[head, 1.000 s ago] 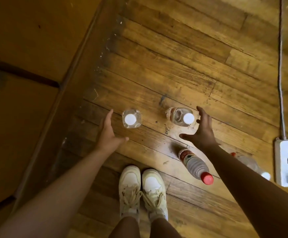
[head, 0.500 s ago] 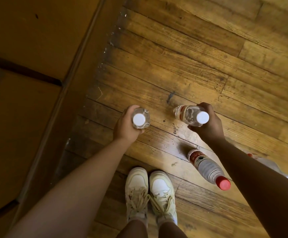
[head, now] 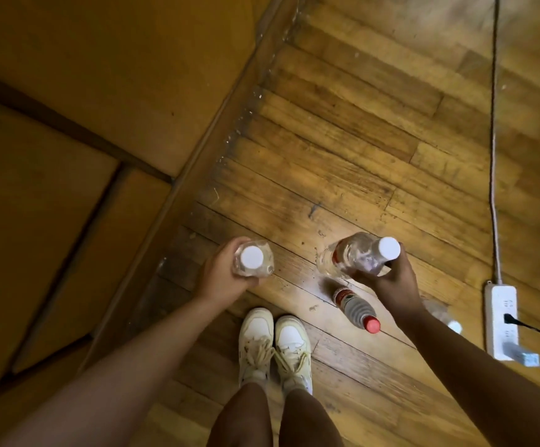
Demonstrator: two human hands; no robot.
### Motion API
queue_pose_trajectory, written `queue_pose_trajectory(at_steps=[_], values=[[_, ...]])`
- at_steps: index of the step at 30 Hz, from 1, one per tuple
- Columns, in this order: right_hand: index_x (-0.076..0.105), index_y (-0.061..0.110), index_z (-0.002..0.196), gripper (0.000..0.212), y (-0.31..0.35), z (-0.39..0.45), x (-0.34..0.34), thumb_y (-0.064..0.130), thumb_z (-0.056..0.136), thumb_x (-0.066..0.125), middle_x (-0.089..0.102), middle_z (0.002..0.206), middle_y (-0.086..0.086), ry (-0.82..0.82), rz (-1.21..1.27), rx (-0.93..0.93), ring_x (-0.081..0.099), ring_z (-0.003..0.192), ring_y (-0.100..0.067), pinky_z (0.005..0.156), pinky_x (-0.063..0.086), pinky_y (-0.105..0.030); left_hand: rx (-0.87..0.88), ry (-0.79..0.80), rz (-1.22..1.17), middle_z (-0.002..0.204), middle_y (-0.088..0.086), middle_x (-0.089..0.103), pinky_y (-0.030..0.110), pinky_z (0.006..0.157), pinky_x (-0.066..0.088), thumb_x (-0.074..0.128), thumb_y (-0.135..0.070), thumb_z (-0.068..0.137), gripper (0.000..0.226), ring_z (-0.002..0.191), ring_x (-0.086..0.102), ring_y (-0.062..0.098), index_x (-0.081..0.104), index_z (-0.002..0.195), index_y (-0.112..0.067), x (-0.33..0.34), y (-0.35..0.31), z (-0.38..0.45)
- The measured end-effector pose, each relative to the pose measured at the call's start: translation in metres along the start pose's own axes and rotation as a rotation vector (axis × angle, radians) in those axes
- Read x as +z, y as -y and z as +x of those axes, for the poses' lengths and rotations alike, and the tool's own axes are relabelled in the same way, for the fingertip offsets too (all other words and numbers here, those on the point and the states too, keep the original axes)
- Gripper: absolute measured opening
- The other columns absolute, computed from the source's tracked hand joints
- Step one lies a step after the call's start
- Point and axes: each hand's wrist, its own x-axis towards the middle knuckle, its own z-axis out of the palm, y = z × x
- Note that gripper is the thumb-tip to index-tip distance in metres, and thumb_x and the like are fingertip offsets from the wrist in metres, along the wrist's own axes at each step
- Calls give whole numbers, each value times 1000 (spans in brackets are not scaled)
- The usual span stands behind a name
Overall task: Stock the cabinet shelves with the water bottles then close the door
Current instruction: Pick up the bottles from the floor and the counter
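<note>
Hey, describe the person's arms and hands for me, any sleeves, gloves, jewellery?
Both arms are bare to the frame's edge: no sleeves show. The left hand and right hand wear no gloves, and no rings, watch or bracelets can be seen. No markings show on either forearm.

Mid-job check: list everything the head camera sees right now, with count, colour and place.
held bottles: 2, clear, white caps, one in each hand.
red-capped bottle: 1, clear, lying on floor by right arm.
another bottle: 1, white cap, on floor, mostly hidden behind right arm.
power strip: 1, white, floor at right, cable running up.
cabinet: 1, brown wood, left.
floor: wooden planks.
shoes: 2, cream.
left hand, right hand: each grips a bottle.
</note>
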Motion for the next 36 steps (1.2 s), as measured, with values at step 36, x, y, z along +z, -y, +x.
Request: queue_pose_trajectory(at_steps=[36], values=[[62, 18, 108, 44, 401, -386, 19, 13, 64, 64, 69, 101, -5, 1051, 258, -403, 66, 95, -26, 78, 56, -33, 170, -1025, -897, 84, -13, 72, 13, 61, 52, 79, -26, 50, 42, 85, 69, 9, 63, 88, -28, -280, -156, -502]])
